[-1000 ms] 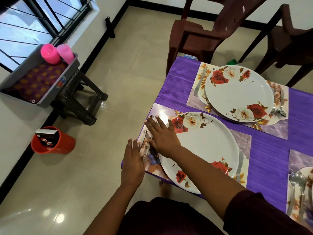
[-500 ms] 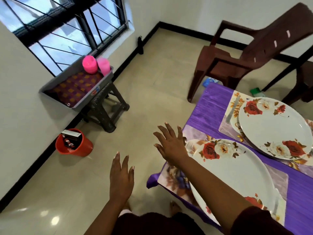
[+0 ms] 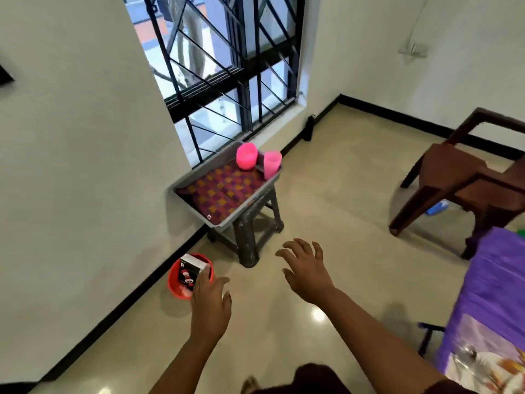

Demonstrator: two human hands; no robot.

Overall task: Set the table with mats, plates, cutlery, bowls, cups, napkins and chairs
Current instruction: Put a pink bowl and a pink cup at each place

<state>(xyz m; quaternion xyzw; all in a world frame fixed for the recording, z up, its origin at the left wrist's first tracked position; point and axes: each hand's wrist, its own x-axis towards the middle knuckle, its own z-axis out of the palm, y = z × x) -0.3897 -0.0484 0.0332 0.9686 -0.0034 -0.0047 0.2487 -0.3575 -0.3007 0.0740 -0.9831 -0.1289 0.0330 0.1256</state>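
A grey tray [image 3: 181, 185] rests on a dark stool [image 3: 250, 237] under the window. It holds a folded purple-and-orange patterned cloth [image 3: 224, 190], a pink bowl [image 3: 246, 156] and a pink cup [image 3: 271, 164] at its far end. My left hand [image 3: 210, 302] and my right hand [image 3: 308, 270] hover over the floor short of the stool, both empty with fingers spread. The table with its purple cloth [image 3: 494, 282] fills the right edge; a floral mat [image 3: 480, 362] with cutlery shows at its near corner.
A red bucket [image 3: 174, 282] with a small box [image 3: 191, 270] in it stands on the floor by the wall, partly behind my left hand. A brown plastic chair [image 3: 454, 177] stands at the right. A barred window [image 3: 224, 66] is above the tray.
The view has swung left, away from the table and plates toward the stool and tray. Both hands have left the mat and now reach forward over the floor, still empty.
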